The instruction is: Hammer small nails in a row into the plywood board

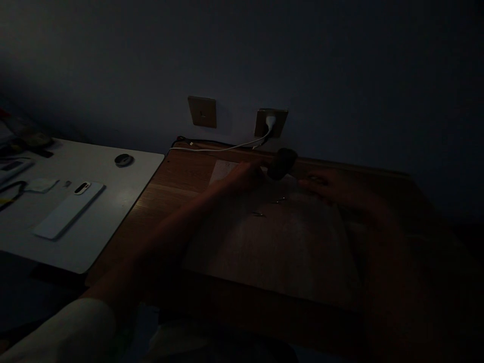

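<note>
In dim light, my right hand (pixel 321 182) is closed around the handle of what looks like a hammer (pixel 282 164) with a dark, blunt head. The head hangs over the far part of a pale wooden board (pixel 264 257), close to the fingers of my left hand (pixel 247 174). That hand rests at the board's far edge with its fingers drawn together. Whatever they pinch is lost in shadow and behind the hammer head. Several thin nails lie on the board in two small groups, the nearer nails (pixel 259 215) and the farther nails (pixel 279 201).
Beneath the board is a brown wooden table (pixel 166 189) against the wall. A plugged socket (pixel 271 123) feeds a white cable (pixel 223 149) along its back edge. On the left, a white table (pixel 102 212) carries a white phone (pixel 70 210) and a small round dark object (pixel 124 160).
</note>
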The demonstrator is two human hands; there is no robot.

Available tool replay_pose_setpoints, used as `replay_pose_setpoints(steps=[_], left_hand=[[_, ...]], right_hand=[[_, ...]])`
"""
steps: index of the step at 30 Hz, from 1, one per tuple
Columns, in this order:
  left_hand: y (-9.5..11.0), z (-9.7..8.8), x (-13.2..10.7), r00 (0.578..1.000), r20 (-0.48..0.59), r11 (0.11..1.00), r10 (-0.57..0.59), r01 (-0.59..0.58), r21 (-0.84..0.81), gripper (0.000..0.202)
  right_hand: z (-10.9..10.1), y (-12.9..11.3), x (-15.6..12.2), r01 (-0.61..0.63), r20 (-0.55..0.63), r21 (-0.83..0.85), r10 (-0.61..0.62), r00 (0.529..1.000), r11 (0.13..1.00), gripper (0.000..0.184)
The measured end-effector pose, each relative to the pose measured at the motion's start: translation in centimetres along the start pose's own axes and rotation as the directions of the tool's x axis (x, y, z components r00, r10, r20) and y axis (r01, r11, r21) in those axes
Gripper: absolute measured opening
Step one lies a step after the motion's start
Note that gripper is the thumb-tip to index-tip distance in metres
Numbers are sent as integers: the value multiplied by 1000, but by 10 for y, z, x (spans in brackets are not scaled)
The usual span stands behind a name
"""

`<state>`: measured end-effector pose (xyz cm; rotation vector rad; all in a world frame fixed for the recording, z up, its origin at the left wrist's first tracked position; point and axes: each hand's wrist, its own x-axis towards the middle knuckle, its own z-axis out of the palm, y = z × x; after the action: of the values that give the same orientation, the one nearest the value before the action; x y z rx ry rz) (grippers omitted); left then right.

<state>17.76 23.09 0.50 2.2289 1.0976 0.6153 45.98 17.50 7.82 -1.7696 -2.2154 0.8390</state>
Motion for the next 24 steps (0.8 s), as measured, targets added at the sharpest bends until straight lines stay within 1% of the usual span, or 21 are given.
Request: replay_pose_setpoints(steps=[3, 6, 8, 11, 13, 18, 21, 24], left_hand=[[-1, 1, 1, 1000, -24, 999, 11, -10, 50, 56], [-1, 2, 1, 999, -37, 997, 22, -19, 77, 56], [0, 2, 2, 999, -31, 997, 14, -11, 82, 58], [0, 2, 2, 999, -46, 993, -13, 18, 119, 65], [-1, 2, 2, 998, -67, 991, -7, 16, 130, 68], [-4, 3, 2, 996, -86, 995, 22, -13, 98, 68], [-5, 3, 3, 996, -84, 996, 18, -10, 88, 69], [-5, 1, 3, 995, -95, 997, 33, -26, 69, 66]], right_hand=[[1, -6, 3, 27, -7, -26, -27, 1000, 999, 52], [2, -9, 5, 107, -56, -86, -112, 992, 991, 48], [4, -10, 7, 135, -75, -119, -144, 987, 984, 44], [7, -12, 8, 113, -87, -141, -126, 988, 984, 41], [9, -15, 8, 98, -88, -145, -112, 990, 985, 40], [11, -18, 7, 84, -82, -135, -95, 992, 987, 41], [11, -17, 7, 101, -92, -106, -111, 990, 989, 40], [11, -15, 7, 112, -91, -106, -122, 988, 988, 39]])
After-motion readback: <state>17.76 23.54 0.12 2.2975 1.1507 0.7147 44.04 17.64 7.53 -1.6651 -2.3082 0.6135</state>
